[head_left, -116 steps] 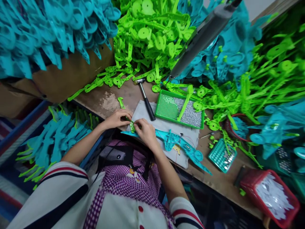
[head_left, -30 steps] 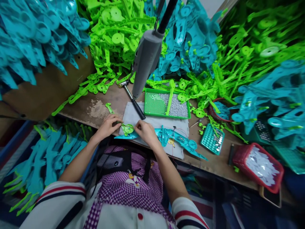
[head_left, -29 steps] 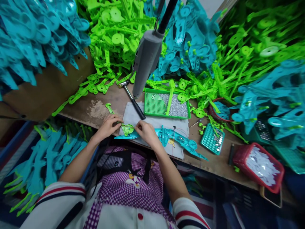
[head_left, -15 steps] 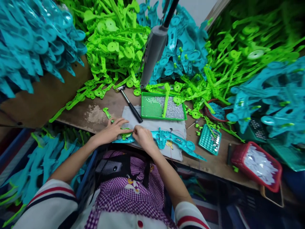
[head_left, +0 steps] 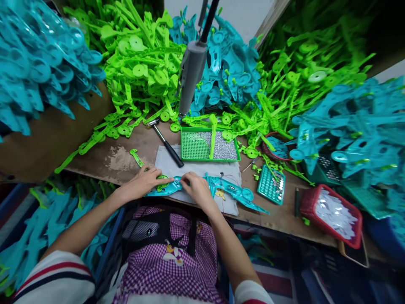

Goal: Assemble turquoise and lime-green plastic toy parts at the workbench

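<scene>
A long blue plastic part (head_left: 228,189) lies across the grey cloth in front of me. Over its left end is my left hand (head_left: 142,183), fingers stretched and apart, pressing on the blue part beside a round green plastic piece (head_left: 162,182). My right hand (head_left: 196,188) is at the middle of the blue part, with thumb and fingers curled into a pinch. Whatever sits between those fingertips is too small or hidden to make out. A small slot area of the blue part shows between the two hands. A thin red wire (head_left: 222,202) lies over its right half.
Behind the cloth (head_left: 160,158) lie a hammer (head_left: 166,144) and a green tray (head_left: 193,143) of small metal pieces. A grey electric screwdriver (head_left: 192,69) hangs above. Rightward are a teal tray (head_left: 271,184) and a red bin (head_left: 336,239). Green and blue parts pile up behind.
My right hand has moved a little right, away from my left fingertips, uncovering some of the blue part. My left fingers have drawn closer together. The view has shifted slightly.
</scene>
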The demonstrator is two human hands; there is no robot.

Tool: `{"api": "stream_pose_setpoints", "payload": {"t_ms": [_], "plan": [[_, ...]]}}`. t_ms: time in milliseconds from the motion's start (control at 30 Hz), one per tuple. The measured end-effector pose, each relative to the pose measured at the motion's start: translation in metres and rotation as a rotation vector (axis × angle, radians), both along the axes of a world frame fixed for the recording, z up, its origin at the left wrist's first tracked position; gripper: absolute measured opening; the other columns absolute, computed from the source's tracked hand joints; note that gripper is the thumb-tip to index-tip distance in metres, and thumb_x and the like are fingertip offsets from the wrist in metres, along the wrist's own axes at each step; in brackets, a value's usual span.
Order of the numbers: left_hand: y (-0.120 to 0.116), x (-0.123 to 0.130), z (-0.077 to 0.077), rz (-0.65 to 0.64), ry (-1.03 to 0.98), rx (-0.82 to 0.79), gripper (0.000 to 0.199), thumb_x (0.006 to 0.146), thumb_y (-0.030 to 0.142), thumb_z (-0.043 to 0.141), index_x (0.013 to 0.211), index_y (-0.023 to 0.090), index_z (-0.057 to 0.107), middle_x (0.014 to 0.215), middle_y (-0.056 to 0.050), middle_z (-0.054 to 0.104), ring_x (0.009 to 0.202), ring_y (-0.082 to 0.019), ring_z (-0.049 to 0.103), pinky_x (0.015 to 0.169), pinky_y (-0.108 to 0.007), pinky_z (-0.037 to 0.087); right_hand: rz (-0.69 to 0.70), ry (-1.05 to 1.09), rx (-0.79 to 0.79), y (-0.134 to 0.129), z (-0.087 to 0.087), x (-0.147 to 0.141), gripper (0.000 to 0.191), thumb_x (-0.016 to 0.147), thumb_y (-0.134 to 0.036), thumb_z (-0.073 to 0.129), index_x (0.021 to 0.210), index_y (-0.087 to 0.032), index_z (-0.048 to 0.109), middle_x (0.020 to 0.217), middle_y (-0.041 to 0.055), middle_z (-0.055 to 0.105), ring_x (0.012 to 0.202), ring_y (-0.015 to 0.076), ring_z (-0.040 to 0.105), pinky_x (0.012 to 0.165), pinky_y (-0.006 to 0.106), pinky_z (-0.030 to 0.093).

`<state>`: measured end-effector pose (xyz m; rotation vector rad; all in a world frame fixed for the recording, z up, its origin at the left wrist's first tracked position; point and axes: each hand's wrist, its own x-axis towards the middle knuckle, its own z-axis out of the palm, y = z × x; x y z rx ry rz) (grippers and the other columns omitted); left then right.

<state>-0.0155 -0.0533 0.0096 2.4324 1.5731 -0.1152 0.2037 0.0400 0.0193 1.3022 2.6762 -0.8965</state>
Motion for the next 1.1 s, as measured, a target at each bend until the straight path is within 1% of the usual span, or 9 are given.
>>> {"api": "stream_pose_setpoints", "payload": {"t_ms": [133, 300, 467, 600, 700, 767, 900, 1000, 1100], "plan": [[0.002, 0.001, 0.002, -0.005, 0.006, -0.017, 0.075, 0.089, 0.0, 0.038, 0.152, 0.039, 0.028, 0.105, -0.006, 0.053, 0.102, -0.022, 0.048, 0.098, -0.04, 0.031, 0.013, 0.078, -0.02, 0.002, -0.005, 0.002, 0.015, 0.092, -0.029, 0.058, 0.095, -0.023, 0.072, 0.097, 0.0027, 0.07, 0.085, 0.0146, 0.064, 0.07, 0.025, 0.038], [0.002, 0.002, 0.001, -0.007, 0.017, -0.004, 0.076, 0.089, -0.001, 0.037, 0.151, 0.043, 0.029, 0.107, -0.005, 0.053, 0.104, -0.023, 0.048, 0.104, -0.045, 0.028, 0.003, 0.099, -0.082, 0.006, -0.007, 0.002, 0.014, 0.089, -0.029, 0.061, 0.093, -0.022, 0.074, 0.093, 0.0023, 0.072, 0.084, 0.015, 0.064, 0.071, 0.025, 0.038], [0.002, 0.003, -0.001, -0.02, 0.049, 0.031, 0.075, 0.091, 0.0, 0.035, 0.151, 0.044, 0.028, 0.106, -0.005, 0.053, 0.103, -0.023, 0.049, 0.107, -0.051, 0.027, -0.034, 0.054, -0.126, 0.01, -0.002, -0.004, 0.014, 0.088, -0.025, 0.061, 0.091, -0.021, 0.074, 0.09, 0.003, 0.074, 0.084, 0.0163, 0.065, 0.073, 0.025, 0.04], [0.001, 0.004, -0.003, -0.004, 0.051, 0.036, 0.073, 0.092, 0.001, 0.035, 0.148, 0.047, 0.033, 0.108, -0.006, 0.053, 0.103, -0.024, 0.051, 0.106, -0.053, 0.029, -0.089, -0.06, -0.102, 0.008, 0.003, -0.012, 0.015, 0.087, -0.026, 0.059, 0.089, -0.023, 0.074, 0.089, 0.0026, 0.076, 0.085, 0.019, 0.067, 0.068, 0.026, 0.039], [0.001, 0.004, -0.004, 0.009, 0.054, 0.038, 0.07, 0.093, 0.004, 0.037, 0.148, 0.048, 0.035, 0.111, -0.007, 0.054, 0.105, -0.025, 0.051, 0.105, -0.054, 0.031, -0.115, -0.126, -0.066, 0.004, 0.004, -0.017, 0.017, 0.088, -0.028, 0.058, 0.09, -0.024, 0.074, 0.091, 0.0042, 0.076, 0.085, 0.021, 0.068, 0.066, 0.028, 0.037], [0.0, 0.004, -0.003, 0.008, 0.053, 0.043, 0.071, 0.093, 0.004, 0.038, 0.148, 0.048, 0.032, 0.113, -0.007, 0.054, 0.107, -0.025, 0.052, 0.106, -0.054, 0.031, -0.095, -0.115, -0.033, 0.003, 0.003, -0.016, 0.018, 0.09, -0.028, 0.056, 0.092, -0.023, 0.073, 0.094, 0.005, 0.076, 0.085, 0.0205, 0.067, 0.066, 0.028, 0.037], [0.0, 0.003, -0.003, 0.001, 0.026, 0.055, 0.074, 0.093, 0.004, 0.039, 0.149, 0.051, 0.028, 0.11, -0.005, 0.055, 0.107, -0.023, 0.052, 0.111, -0.054, 0.025, 0.02, 0.01, -0.014, 0.005, -0.003, -0.008, 0.016, 0.092, -0.027, 0.056, 0.095, -0.022, 0.071, 0.098, 0.0044, 0.073, 0.086, 0.0169, 0.065, 0.069, 0.026, 0.037], [-0.001, 0.004, -0.003, 0.007, 0.035, 0.062, 0.074, 0.094, 0.005, 0.039, 0.149, 0.052, 0.027, 0.107, -0.005, 0.054, 0.105, -0.023, 0.053, 0.111, -0.055, 0.024, 0.021, 0.052, -0.038, 0.008, -0.006, -0.003, 0.014, 0.091, -0.027, 0.058, 0.094, -0.021, 0.07, 0.095, 0.0033, 0.072, 0.086, 0.0157, 0.065, 0.07, 0.025, 0.038], [-0.002, 0.005, -0.003, 0.004, 0.067, 0.076, 0.072, 0.094, 0.005, 0.038, 0.149, 0.051, 0.028, 0.107, -0.005, 0.054, 0.104, -0.023, 0.053, 0.11, -0.055, 0.026, -0.002, 0.008, -0.034, 0.007, -0.005, -0.008, 0.014, 0.091, -0.027, 0.057, 0.093, -0.022, 0.07, 0.097, 0.0038, 0.073, 0.088, 0.0173, 0.065, 0.07, 0.026, 0.038]]}}
